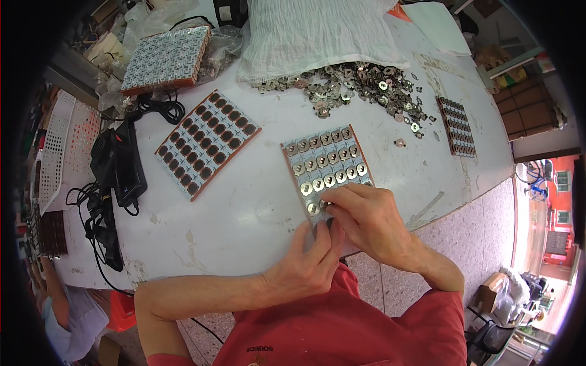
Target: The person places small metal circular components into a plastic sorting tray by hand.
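Observation:
A light-coloured circuit board panel (308, 168) with brown edges lies on the table before me, carrying rows of round silver metal clips (329, 180). My right hand (375, 222) pinches a small metal clip (323, 204) between thumb and finger at the row nearest me, over the panel. At the panel's near edge, my left hand (311, 259) grips it with its fingertips, partly hiding the last row. Beyond the panel, a loose heap of metal clips (366, 85) spills from a white woven sack (317, 36).
To the left lies another panel (207, 143) with dark round spots. Behind it sits a stack of panels (168, 58). A black device with cables (119, 161) stands at the left edge. A small filled panel (456, 127) lies far right. Another person's arm (56, 293) shows at lower left.

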`<state>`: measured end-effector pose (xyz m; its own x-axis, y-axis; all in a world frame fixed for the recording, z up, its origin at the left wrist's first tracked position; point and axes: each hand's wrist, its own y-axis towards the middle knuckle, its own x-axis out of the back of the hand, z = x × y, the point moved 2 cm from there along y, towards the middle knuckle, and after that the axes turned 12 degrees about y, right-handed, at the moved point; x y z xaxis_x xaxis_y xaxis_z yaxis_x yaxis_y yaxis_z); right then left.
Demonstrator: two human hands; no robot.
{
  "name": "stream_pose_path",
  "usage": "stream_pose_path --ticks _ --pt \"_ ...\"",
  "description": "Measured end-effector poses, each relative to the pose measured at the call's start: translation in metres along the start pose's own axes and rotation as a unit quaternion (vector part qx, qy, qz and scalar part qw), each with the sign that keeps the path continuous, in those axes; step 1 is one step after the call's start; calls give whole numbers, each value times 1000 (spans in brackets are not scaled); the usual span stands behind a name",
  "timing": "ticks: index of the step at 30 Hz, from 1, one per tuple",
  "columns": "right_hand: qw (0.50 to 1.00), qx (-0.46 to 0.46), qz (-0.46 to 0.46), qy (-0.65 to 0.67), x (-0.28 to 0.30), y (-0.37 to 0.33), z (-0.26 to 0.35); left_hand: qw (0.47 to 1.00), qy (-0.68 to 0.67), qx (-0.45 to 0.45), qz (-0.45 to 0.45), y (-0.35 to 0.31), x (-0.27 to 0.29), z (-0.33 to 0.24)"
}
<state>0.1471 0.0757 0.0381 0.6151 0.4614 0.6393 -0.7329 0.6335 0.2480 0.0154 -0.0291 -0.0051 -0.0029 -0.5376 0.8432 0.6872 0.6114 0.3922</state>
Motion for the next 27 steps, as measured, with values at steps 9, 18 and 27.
stream_pose_path --ticks 9,18,27 --pt "985 -89 -144 16 49 69 -65 999 51 -9 -4 1 1 2" --pt "994 -88 -62 19 31 113 -90 999 46 -1 -3 0 1 3" --pt "993 -84 -47 -70 35 122 -91 999 47 -2 -5 1 1 5"
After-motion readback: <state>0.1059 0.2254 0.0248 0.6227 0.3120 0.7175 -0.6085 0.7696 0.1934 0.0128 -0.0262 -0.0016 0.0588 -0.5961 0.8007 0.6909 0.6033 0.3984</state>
